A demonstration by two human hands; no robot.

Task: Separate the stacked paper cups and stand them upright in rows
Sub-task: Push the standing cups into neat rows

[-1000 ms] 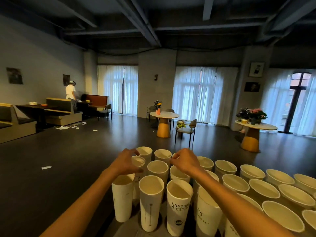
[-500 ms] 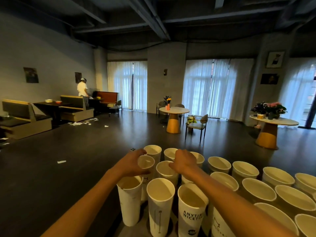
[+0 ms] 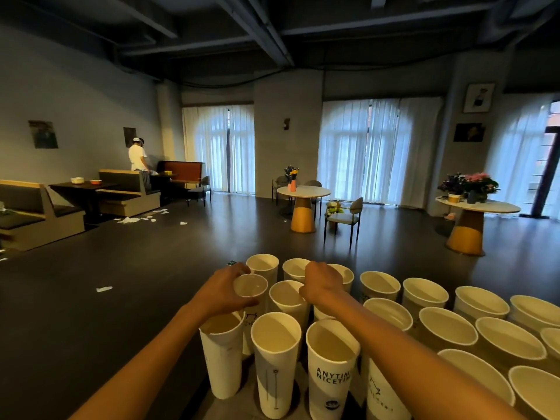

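Our left hand (image 3: 222, 294) grips a cup (image 3: 251, 287), fingers curled round its rim. Our right hand (image 3: 321, 282) curls among upright cups; what it holds, we cannot tell.

This is a café or restaurant dining room. Booth benches (image 3: 127, 189) with a dark table (image 3: 81, 187) between them line the left wall, and two round pedestal tables (image 3: 303, 191) carry flowers (image 3: 468, 184), with chairs (image 3: 345, 215) beside them. Tall arched windows behind sheer white curtains (image 3: 363, 153) fill the far wall, framed pictures (image 3: 478, 97) hang on the pillars, and the ceiling is dark with bare beams. Rows of printed paper takeaway cups (image 3: 330, 368) stand in front. Scraps of paper (image 3: 133, 219) litter the dark floor.
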